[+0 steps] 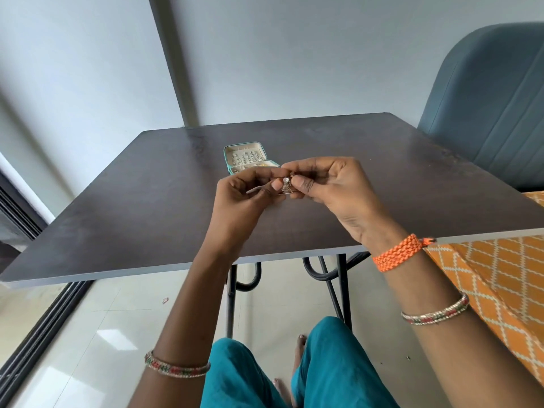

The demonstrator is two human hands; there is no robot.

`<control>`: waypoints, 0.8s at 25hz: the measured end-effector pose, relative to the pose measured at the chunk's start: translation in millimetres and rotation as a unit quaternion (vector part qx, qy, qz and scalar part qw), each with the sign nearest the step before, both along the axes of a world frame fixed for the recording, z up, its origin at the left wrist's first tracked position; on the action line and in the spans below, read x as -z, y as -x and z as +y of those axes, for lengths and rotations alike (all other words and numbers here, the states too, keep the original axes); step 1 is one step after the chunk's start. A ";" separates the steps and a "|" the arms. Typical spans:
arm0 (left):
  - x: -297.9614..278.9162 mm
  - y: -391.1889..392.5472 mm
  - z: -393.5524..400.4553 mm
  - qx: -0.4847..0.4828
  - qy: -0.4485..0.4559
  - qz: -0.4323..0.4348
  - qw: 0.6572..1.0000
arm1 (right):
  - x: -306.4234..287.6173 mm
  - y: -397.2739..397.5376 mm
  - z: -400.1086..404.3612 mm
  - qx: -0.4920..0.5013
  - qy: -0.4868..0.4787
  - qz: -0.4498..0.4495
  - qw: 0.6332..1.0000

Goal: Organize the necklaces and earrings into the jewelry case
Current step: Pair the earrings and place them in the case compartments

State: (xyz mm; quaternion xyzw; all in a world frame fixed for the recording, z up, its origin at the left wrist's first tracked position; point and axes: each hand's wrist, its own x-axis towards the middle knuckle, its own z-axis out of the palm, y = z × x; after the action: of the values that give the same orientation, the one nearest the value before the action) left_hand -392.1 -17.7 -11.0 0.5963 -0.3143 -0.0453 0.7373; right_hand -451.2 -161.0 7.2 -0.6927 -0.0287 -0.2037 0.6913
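Head view: the left hand (238,198) and right hand (329,192) both pinch a small silvery earring (285,185) between their fingertips. The open jewelry case (250,160) lies on the table (117,207) just beyond the fingers

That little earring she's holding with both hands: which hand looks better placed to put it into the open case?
Probably the left hand. The jewelry case lies open on the table just beyond its fingers, while the right hand sits further to the side. Both pinch the earring, so either could carry it.
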 end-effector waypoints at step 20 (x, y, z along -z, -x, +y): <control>-23.6 33.0 10.6 -0.037 -0.005 0.102 0.994 | -24.4 27.7 7.5 -0.006 0.074 0.063 0.995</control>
State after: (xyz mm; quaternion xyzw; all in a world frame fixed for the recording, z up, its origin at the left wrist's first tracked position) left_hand -425.1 -7.1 12.7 0.6036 -0.2151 -0.0798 0.7635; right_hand -478.9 -153.5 31.6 -0.7533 -0.0042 -0.1525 0.6398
